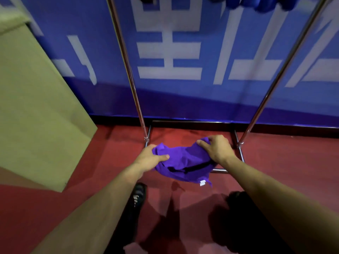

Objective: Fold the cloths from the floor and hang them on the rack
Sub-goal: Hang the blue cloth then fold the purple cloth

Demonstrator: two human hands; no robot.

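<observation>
A purple cloth (pixel 183 162) is held up between two outstretched bare arms, above a red carpeted floor (pixel 284 162) and in front of the base of a metal rack (pixel 135 92). At the cloth's left end, the left hand (pixel 149 158) is closed around a bunched edge, with the thumb pressed across the fabric and the fingers curled behind it. At the right end, the right hand (pixel 215 148) is seen gripping the upper corner from above, its fingers bent over the fold. The cloth is crumpled and sags between the two hands; a small white tag (pixel 202 183) is visible at its lower right corner, which hangs free. To the far left, an olive-green panel (pixel 36 107) is seen leaning or standing at an angle on the floor. Behind the rack, a blue banner (pixel 183 43) with large white characters is stretched across the wall down to a dark skirting line. The rack's two chrome uprights are seen rising on either side of the hands, joined by low bars at floor level. At the top edge of the view, blue fabric (pixel 256 2) is partly visible on the rack, too blurred and cropped to make out in detail. Below the arms, a black shoe (pixel 139 194) is planted on the carpet, and shadows are cast across the floor.
</observation>
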